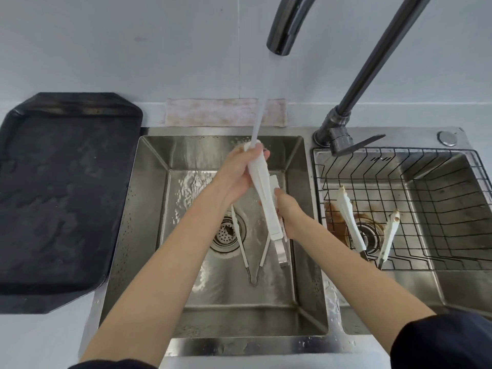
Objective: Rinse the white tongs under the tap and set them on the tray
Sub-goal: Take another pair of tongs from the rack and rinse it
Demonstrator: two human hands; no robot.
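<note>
White tongs (266,193) are held upright-tilted over the left sink basin, their far tip inside the stream of water falling from the dark tap (282,35). My left hand (239,171) wraps the upper end of the tongs near the water. My right hand (288,211) grips their lower half. The black tray (61,193) lies on the counter left of the sink, wet and bare.
A second pair of tongs (251,251) lies on the bottom of the left sink basin (149,209) near the drain. In the right basin a wire rack (431,209) holds two soiled white tongs (348,217). The tap lever (356,145) sits between the basins.
</note>
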